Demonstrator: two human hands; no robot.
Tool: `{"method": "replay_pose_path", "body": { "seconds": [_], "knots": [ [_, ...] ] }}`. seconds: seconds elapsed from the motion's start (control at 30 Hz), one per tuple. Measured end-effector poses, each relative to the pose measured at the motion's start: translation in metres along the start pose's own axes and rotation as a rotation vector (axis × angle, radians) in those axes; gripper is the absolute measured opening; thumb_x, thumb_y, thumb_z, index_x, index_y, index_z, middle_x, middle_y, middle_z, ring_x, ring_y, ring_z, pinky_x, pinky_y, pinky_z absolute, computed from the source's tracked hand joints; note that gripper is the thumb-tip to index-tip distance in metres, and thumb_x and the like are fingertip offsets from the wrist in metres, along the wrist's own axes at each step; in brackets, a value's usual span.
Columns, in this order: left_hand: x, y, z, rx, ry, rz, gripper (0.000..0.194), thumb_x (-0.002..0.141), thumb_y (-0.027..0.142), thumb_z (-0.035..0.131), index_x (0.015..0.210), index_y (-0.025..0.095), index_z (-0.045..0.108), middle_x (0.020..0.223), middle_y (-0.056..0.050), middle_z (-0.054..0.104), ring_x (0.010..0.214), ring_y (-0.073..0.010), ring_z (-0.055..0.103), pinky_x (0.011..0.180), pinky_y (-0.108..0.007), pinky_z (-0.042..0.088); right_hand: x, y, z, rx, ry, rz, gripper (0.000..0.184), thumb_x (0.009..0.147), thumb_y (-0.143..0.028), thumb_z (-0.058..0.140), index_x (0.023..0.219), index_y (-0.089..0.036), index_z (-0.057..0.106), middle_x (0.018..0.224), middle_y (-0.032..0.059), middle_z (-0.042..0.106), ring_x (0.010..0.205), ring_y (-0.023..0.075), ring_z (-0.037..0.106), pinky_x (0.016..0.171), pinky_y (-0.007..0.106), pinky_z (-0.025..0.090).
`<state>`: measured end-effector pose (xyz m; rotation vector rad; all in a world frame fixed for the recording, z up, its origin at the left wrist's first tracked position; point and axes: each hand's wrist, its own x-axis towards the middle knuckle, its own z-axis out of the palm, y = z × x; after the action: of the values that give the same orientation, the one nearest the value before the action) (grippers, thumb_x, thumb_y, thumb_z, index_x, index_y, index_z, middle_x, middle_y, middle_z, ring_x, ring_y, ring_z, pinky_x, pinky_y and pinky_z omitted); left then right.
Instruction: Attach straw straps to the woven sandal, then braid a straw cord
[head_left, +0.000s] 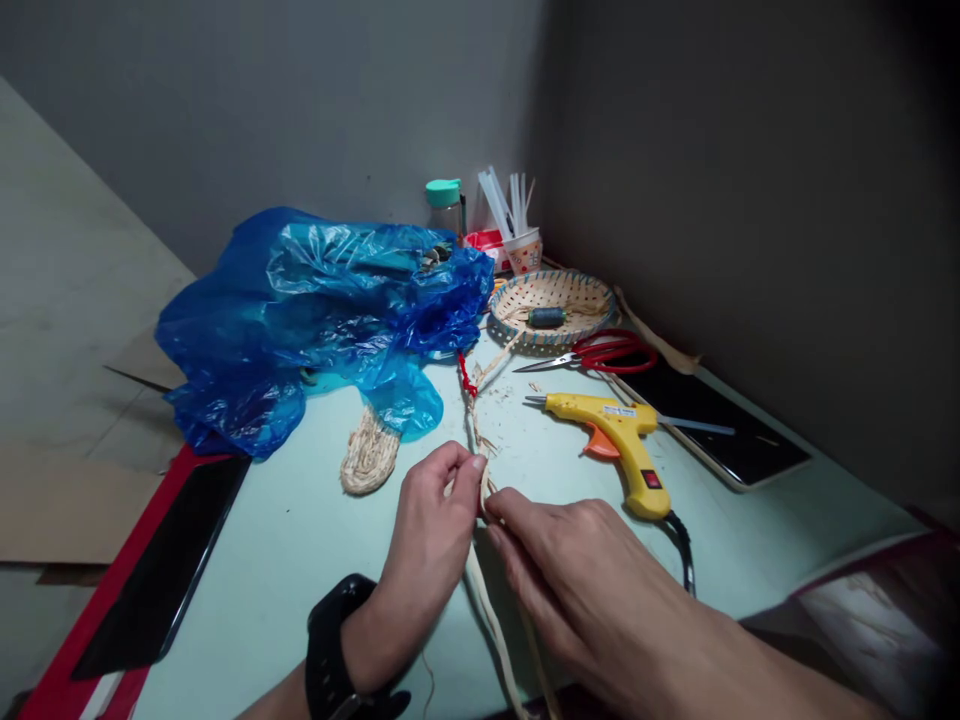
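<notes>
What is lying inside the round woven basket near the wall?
Inside the woven basket lies a dark green spool with some pale straw strips. The red scissors cover the basket's near rim, so that part is hidden.

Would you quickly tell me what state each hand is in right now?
Left hand: closed, pinching the straw braid.
Right hand: closed on the same straw braid's loose strands.

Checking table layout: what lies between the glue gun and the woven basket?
In the head view, red-handled scissors lie between the glue gun and the woven basket.
</notes>
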<state>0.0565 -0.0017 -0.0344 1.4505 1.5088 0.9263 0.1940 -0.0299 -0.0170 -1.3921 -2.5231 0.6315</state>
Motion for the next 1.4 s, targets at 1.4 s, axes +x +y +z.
{"method": "replay_pose_path", "body": {
  "seconds": [1.4],
  "knots": [
    [-0.016,0.014,-0.023,0.806,-0.132,0.213,0.028,0.096,0.027,0.036,0.080,0.020,0.058,0.076,-0.007,0.065,0.067,-0.0236,0.057,0.063,-0.033,0.030,0.038,0.035,0.012,0.762,0.147,0.035,0.044,0.096,-0.029,0.047,0.054,-0.016,0.051,0.050,-0.0033,0.048,0.052,0.0106,0.043,0.057,0.024,0.031]
  ]
}}
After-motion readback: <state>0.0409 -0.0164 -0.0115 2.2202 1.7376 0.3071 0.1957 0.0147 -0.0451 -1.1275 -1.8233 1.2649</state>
